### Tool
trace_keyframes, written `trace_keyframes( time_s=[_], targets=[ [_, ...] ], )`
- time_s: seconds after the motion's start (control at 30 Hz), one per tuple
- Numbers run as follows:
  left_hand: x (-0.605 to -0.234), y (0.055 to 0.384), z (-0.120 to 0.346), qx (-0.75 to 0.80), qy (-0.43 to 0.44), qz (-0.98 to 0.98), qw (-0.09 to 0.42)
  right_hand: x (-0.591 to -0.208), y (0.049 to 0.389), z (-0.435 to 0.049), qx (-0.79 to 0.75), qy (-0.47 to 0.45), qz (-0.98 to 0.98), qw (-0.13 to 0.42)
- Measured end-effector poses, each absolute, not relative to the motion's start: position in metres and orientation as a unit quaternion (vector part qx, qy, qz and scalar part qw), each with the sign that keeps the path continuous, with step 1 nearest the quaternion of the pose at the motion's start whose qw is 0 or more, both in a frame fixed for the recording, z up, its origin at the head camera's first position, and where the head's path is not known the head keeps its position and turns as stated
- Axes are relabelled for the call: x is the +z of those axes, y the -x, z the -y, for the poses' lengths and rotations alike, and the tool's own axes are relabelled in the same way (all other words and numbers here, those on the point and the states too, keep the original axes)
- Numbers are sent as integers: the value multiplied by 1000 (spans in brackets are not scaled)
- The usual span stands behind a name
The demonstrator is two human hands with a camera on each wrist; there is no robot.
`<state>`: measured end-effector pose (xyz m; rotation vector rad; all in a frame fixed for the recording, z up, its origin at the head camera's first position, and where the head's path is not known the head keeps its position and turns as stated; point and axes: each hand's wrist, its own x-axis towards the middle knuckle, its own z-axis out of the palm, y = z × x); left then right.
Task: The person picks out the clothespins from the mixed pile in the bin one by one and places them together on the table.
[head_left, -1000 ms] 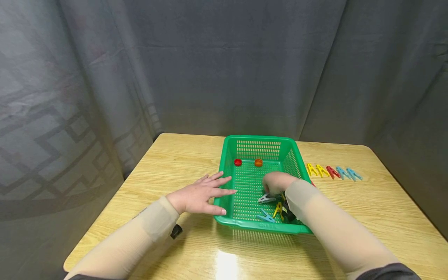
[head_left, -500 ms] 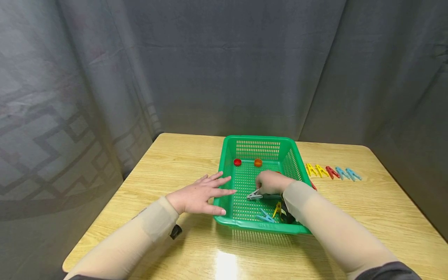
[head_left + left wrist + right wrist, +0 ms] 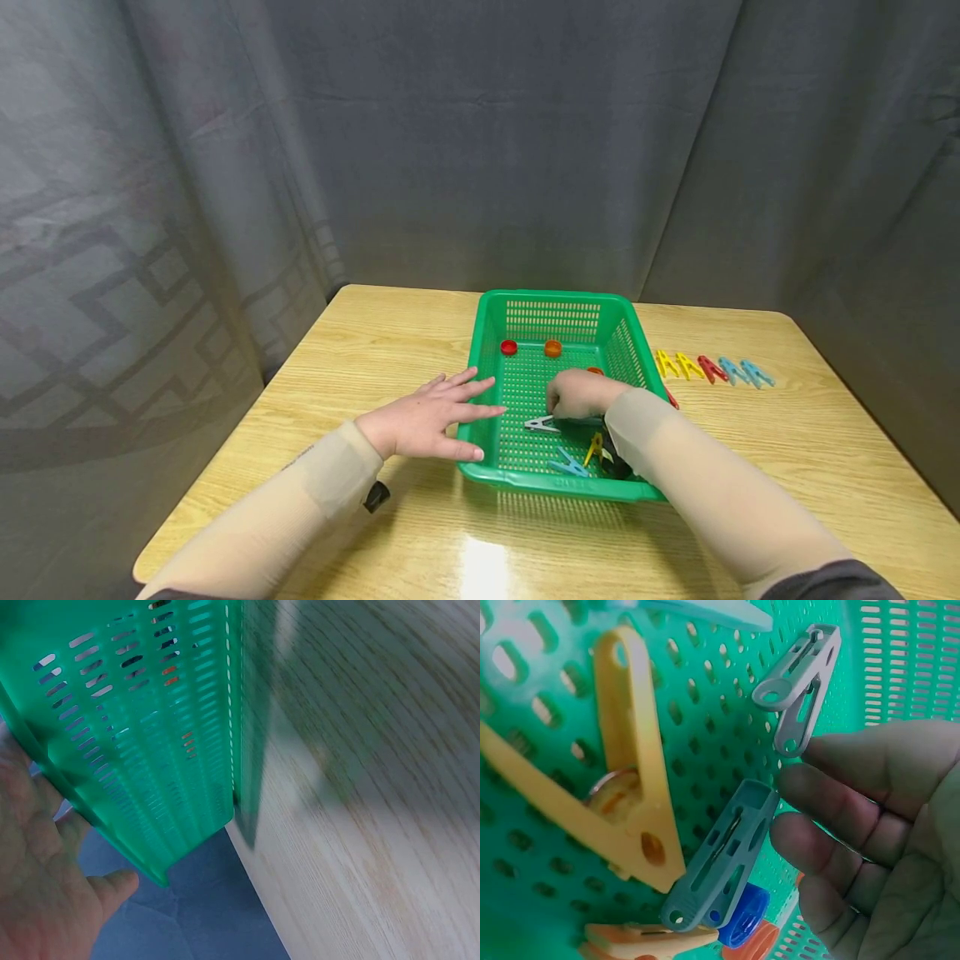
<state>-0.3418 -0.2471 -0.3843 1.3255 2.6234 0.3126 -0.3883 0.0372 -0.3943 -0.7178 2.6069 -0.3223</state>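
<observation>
My left hand (image 3: pixel 427 421) lies with spread, straight fingers over the left rim of a green plastic basket (image 3: pixel 555 482). In the left wrist view its palm faces the basket's slotted side. Inside the basket, my right hand (image 3: pixel 585 393) has loosely bent fingers and holds nothing. Its fingertips are right at one end of a light grey clothespin (image 3: pixel 534 425) on the basket floor. Below the fingers, in the right wrist view, lie a grey-green clothespin (image 3: pixel 716 859) and a yellow clothespin (image 3: pixel 656 765). A light blue clothespin (image 3: pixel 570 463) lies near the front wall.
A red cap (image 3: pixel 509 347) and an orange cap (image 3: pixel 552 349) sit toward the back of the basket; a blue cap (image 3: pixel 751 915) shows near the grey-green clothespin. Right of the basket, several clothespins (image 3: pixel 712 369) stand in a row on the wooden table (image 3: pixel 390 333).
My right hand moved left inside the basket with the light grey clothespin, then let go of it. The clothespin now lies farther left on the basket floor. My left hand has stayed still.
</observation>
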Motion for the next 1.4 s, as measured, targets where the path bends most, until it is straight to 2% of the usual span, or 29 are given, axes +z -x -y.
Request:
trace_keyframes(
  time_s=[0.4,0.87,1.4],
  targets=[
    [-384,340,248,114,-451,-881,92,-404,386,-33,-90,247,-937,230],
    [-383,341,247,113,-449,-881,96,-398,383,-33,-93,253,-939,214],
    [-382,341,247,107,-447,-883,95,-385,384,-37,-163,279,-926,194]
  ],
)
